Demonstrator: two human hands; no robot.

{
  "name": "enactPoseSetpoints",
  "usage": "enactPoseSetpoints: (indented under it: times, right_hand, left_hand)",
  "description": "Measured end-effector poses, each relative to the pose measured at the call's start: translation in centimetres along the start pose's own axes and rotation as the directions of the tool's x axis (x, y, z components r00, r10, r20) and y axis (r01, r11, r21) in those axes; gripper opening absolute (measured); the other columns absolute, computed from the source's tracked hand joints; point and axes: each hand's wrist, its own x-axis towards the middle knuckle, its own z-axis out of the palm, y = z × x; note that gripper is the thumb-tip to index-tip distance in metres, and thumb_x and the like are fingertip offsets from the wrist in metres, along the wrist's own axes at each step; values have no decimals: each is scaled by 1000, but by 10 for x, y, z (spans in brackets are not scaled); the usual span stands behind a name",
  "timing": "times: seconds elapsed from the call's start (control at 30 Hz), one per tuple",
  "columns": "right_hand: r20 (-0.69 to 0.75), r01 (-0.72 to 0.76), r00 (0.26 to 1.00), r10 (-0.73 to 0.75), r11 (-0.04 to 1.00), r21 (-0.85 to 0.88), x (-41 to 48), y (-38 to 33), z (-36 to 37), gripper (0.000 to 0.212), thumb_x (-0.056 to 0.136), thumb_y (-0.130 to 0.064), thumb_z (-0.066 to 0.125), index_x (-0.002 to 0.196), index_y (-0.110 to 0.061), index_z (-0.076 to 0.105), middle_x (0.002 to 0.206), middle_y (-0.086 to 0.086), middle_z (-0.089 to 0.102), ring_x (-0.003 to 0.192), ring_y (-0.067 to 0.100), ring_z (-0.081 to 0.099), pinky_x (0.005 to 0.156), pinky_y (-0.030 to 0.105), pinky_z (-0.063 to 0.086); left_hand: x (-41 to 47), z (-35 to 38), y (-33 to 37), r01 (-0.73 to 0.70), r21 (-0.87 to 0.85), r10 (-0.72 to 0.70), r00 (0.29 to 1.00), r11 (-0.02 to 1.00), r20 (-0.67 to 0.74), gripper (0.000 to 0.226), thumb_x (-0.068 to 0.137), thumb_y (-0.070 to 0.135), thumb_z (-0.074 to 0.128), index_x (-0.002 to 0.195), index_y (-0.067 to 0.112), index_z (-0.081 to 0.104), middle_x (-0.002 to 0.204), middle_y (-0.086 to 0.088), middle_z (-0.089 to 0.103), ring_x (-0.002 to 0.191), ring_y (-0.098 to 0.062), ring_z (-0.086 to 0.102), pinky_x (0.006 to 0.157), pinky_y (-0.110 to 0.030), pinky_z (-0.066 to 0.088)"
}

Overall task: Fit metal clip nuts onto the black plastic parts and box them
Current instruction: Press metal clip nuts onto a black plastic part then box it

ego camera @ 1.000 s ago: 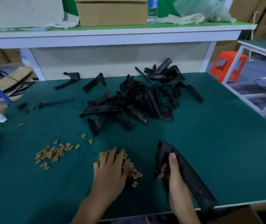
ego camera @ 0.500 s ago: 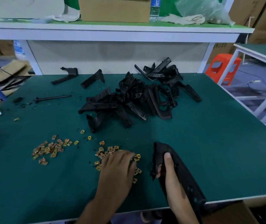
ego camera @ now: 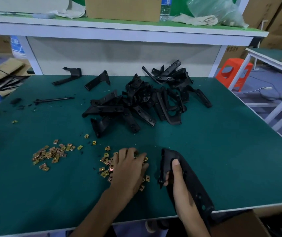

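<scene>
Black plastic part (ego camera: 194, 189) grasped in your right hand (ego camera: 179, 185), thumb on top, its tail past the table (ego camera: 239, 168) edge. Slacken and it may drop. Just left of it, your left hand (ego camera: 130, 170) covers the clip nuts (ego camera: 107, 164) — whether one is pinched cannot be told — and raking could scatter them. Beyond it, the heap of parts (ego camera: 145, 103) waits.
</scene>
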Motion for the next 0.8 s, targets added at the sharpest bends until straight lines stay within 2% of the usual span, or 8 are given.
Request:
enactPoseSetpoints:
  times: [0.1, 0.2, 0.3, 0.37, 0.47, 0.53, 0.63, 0.8]
  right_hand:
    - [-92, -6, 996, 8, 1000, 26, -4, 0, 7, 78, 64, -96, 57, 61, -19, 67, 63, 11, 67, 61, 25, 66, 75, 46, 53]
    - [-60, -35, 998, 37, 999, 36, -3, 0, 1, 77, 64, -95, 58, 61, -18, 65, 64, 12, 65, 63, 27, 64, 78, 49, 52]
    - [-62, -44, 997, 46, 998, 43, -7, -6, 7, 75, 65, -93, 59, 60, -19, 66, 67, 13, 68, 65, 28, 67, 81, 48, 54]
    - [-31, -94, 995, 96, 993, 69, -6, -12, 7, 65, 66, -89, 63, 61, -24, 73, 69, 6, 73, 65, 22, 71, 77, 42, 58]
    - [64, -127, 991, 116, 967, 221, 0, -23, 12, 43, 70, -70, 70, 62, -29, 76, 65, -5, 69, 59, 11, 67, 59, 27, 56]
    - [122, -140, 987, 104, 932, 334, 6, -29, 15, 31, 75, -57, 72, 72, -26, 79, 69, -2, 66, 61, 10, 64, 60, 24, 55]
    - [301, -273, 944, 133, 826, 492, 15, -38, 21, 36, 85, -43, 67, 103, -14, 80, 87, 6, 73, 73, 13, 70, 62, 24, 57]
    - [401, -375, 904, 148, 725, 578, 23, -41, 21, 26, 90, -31, 63, 92, -14, 83, 82, 4, 72, 66, 12, 68, 56, 21, 55]
  left_hand:
    - [9, 3, 2, -16, -13, 16, 999, 1000, -49, 32, 103, 49, 37, 123, 34, 59, 132, 9, 49, 122, -17, 30, 97, -32, 21]
    - [12, 1, 2, -10, -39, 6, 996, 999, -87, 31, 106, 44, 33, 117, 31, 59, 124, 12, 53, 115, -14, 33, 94, -30, 22]
    - [10, -7, 4, 22, -305, -69, 987, 952, -144, 18, 106, 34, 38, 106, 26, 55, 108, 11, 58, 100, -10, 43, 87, -28, 33]
    - [4, -13, 5, 36, -580, -135, 983, 814, -128, 10, 106, 29, 42, 100, 27, 50, 91, 12, 61, 81, -4, 53, 73, -23, 41]
    - [-5, -21, 6, 116, -810, -222, 975, 575, -18, 10, 107, 27, 40, 112, 32, 48, 95, 13, 61, 85, 7, 60, 71, -10, 44]
    - [-10, -23, 5, 149, -851, -226, 973, 504, 37, 26, 108, 27, 36, 122, 42, 51, 90, 16, 59, 76, 6, 56, 67, -8, 43]
    - [-19, -25, 7, 180, -913, -215, 971, 365, 105, 42, 109, 21, 36, 106, 52, 65, 84, 24, 61, 74, 6, 55, 67, -10, 46]
    - [-28, -22, 6, 239, -953, -285, 942, 188, 180, 23, 105, 12, 47, 108, 22, 66, 88, 8, 75, 72, -6, 65, 65, -18, 52]
